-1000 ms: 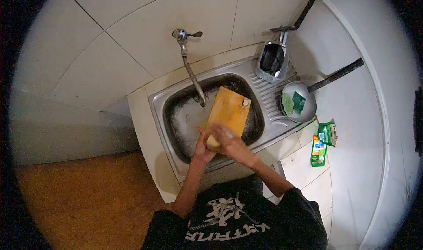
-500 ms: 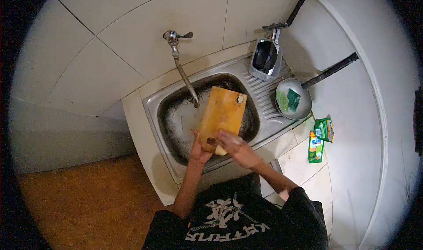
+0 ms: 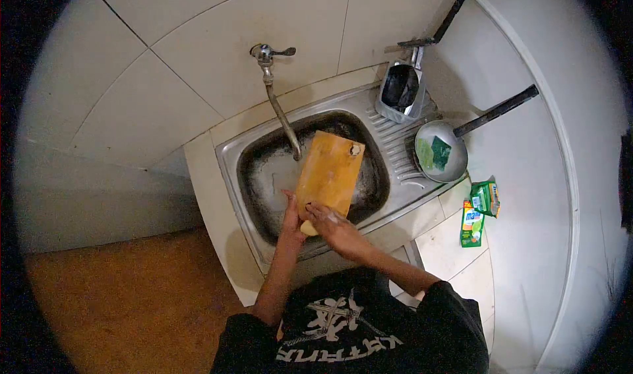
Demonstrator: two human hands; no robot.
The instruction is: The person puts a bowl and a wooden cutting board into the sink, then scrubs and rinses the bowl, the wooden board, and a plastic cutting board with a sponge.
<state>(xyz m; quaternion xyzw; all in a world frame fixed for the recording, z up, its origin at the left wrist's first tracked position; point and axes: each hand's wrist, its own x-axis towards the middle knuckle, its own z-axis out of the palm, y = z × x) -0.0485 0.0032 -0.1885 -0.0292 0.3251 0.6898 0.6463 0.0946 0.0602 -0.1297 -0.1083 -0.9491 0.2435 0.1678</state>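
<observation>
A wooden board (image 3: 331,176) is held at a slant over the metal sink (image 3: 231,155). My left hand (image 3: 291,219) grips its lower left edge, with the fingers partly behind it. Across the lower end of the board lies my right hand (image 3: 331,229), its fingers bent against the surface around something pale yellow (image 3: 308,228), perhaps a sponge. White foam shows on the back of that hand. A dark-rimmed hole is near the board's upper right corner.
The faucet (image 3: 283,120) hangs over the sink. On the ribbed drainboard are a clear container (image 3: 389,110) with dark utensils and a long-handled pan (image 3: 455,168) holding green pads. Two green packets (image 3: 471,232) (image 3: 484,198) lie on the right counter.
My right hand has moved left and slightly down across the board's lower end, with the pale yellow thing. The board has shifted slightly left in view.
</observation>
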